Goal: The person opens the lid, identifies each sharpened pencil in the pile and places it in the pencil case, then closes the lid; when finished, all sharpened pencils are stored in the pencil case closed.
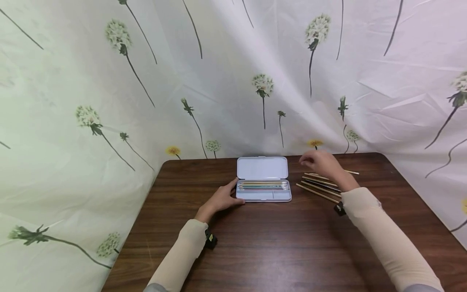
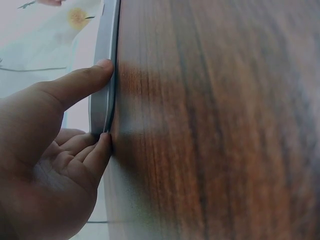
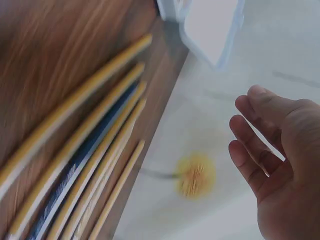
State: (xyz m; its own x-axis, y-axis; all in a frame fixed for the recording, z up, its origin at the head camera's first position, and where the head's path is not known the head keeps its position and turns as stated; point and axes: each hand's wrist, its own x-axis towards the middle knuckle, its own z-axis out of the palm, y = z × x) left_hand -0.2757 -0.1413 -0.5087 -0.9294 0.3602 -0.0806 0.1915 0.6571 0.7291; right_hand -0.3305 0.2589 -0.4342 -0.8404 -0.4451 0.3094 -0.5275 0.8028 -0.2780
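Note:
A white pencil case (image 1: 262, 196) lies with its lid (image 1: 262, 168) raised at the back of the table. Several pencils (image 1: 262, 185) lie side by side in its rear compartment. My left hand (image 1: 223, 198) holds the case's left end; in the left wrist view the thumb (image 2: 85, 82) lies along one side and the curled fingers touch the corner. My right hand (image 1: 322, 164) hovers over several loose pencils (image 1: 319, 187) right of the case. In the right wrist view this hand (image 3: 285, 145) has loosely bent fingers and nothing in them.
The brown wooden table (image 1: 255, 247) reaches back to a white curtain (image 1: 226, 81) printed with dandelions. Among the loose pencils lies a dark one (image 3: 82, 160). The case's front compartment (image 1: 255, 196) has a small divider.

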